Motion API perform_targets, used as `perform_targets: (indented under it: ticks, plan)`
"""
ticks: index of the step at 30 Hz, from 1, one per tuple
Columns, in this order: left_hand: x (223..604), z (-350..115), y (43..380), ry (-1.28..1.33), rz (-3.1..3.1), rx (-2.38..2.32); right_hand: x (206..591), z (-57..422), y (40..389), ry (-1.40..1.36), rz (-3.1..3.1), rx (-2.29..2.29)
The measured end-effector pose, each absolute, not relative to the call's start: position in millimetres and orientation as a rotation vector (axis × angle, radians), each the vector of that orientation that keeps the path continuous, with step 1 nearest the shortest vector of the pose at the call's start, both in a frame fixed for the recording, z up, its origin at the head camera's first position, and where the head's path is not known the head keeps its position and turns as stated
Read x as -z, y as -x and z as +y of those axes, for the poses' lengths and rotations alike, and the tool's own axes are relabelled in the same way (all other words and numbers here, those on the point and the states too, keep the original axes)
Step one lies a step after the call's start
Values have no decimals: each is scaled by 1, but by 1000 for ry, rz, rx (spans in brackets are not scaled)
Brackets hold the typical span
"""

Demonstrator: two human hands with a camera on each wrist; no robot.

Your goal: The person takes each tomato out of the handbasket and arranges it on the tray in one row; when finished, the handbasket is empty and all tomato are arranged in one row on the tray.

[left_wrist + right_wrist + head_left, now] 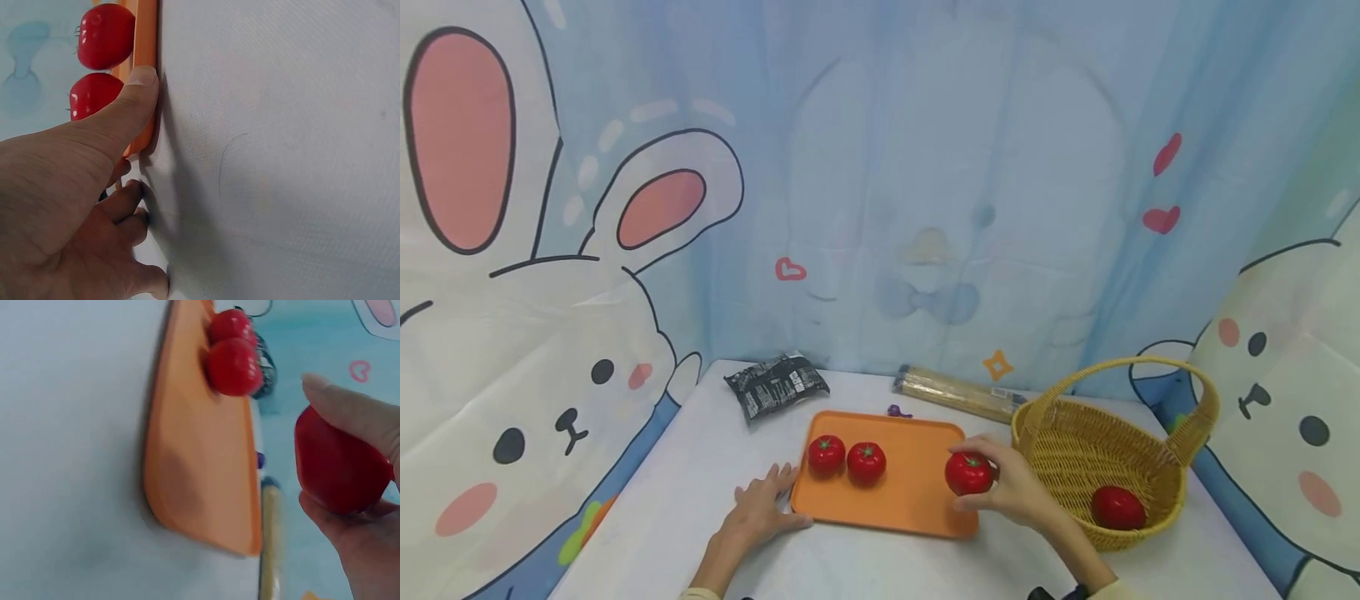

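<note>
White tabletop [880,569]; now the right hand [1015,487] pinches a tomato [967,474] over the orange tray [913,479], right side; left hand [758,510], spread, touches its near-left corner.

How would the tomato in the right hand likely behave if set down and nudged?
The tomato would probably roll, given its rounded sides. Its glossy skin may be somewhat slippery. It seems fairly stiff, showing no obvious dent where the right hand pinches it.
</note>
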State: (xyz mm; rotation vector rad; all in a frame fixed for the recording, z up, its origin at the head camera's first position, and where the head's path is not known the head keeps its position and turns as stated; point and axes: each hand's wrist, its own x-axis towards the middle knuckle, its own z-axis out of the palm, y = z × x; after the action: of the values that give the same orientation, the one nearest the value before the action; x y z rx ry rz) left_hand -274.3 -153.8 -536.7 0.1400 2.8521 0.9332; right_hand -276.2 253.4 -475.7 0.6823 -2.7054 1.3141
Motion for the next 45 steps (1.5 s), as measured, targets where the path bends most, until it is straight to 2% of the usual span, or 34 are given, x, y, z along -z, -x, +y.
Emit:
perform_targets:
  ticks: [7, 14, 24, 31, 45]
  plan:
    - [537, -153, 276, -138, 2854, -925, 501, 209, 293, -399, -2764, -1271]
    - [545, -154, 270, -230, 2877, -945, 524, 186, 305, -370, -2734, -1293]
    - [554, -157, 263, -360, 2902, -1056, 542, 174, 321, -346, -2712, -1228]
    - [558, -157, 262, -463, 2902, -1075, 541, 179, 320, -365, -2766, -1282]
    - [558, -158, 263, -459, 2873, -1048, 538, 171, 323, -328, -2738, -1340]
